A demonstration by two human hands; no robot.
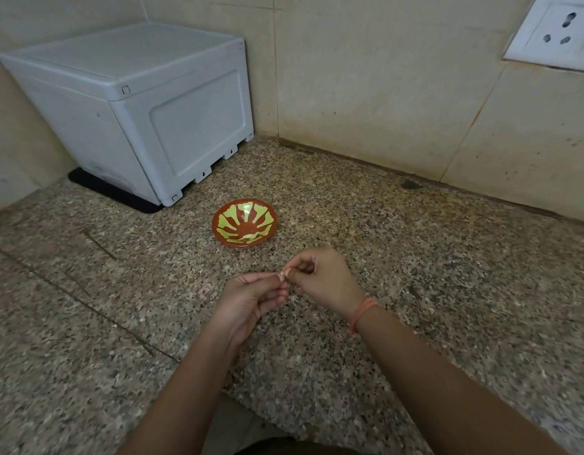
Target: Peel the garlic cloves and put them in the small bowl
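Nearest the camera, both forearms reached out over the speckled stone counter [415, 257], the right one wearing an orange wristband [362, 311]. The left hand [251, 297] and the right hand [323, 279] met just above the counter, fingertips touching, with a small garlic clove [285, 273] between them. Each hand pinched it between thumb and forefinger. The other fingers were loosely curled and held nothing that could be seen. The fingertips hid most of the clove, so how much skin was left on it could not be told.

This looked like the peeling step, one hand steadying the clove while the other worked at the skin. Just beyond the hands, near but apart from them, stood the small red-and-green bowl [224, 221]. A few pale pieces [251, 238] lay at its near side, probably cloves already peeled. The next move would call for pulling the last skin free without crushing the clove, then a short reach forward to drop it into the bowl.

Farther back, a grey plastic box [136, 110] sat on a black mat [126, 198] in the corner, and a white socket [560, 31] was set in the tiled wall at the right
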